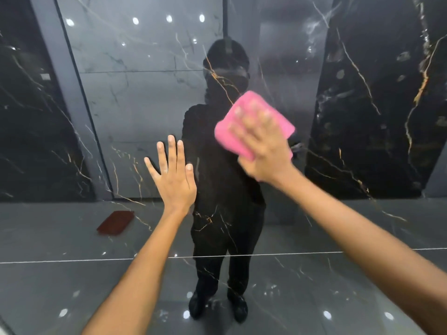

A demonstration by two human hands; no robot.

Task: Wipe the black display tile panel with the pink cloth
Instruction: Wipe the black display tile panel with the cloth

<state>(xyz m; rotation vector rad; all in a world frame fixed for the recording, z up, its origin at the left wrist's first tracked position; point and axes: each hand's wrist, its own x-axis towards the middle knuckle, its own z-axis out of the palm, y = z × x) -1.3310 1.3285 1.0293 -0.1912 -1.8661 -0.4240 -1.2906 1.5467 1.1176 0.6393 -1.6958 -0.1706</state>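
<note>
Glossy black tile panel mirrors ceiling lights; left hand flat, fingers spread wide; blurred right hand presses the pink cloth.

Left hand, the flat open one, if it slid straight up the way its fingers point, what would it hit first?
Nothing, as far as I can tell. The left hand points up the glossy black tile panel, and only bare panel shows above it. The pink cloth under the right hand sits off to the right.
</note>
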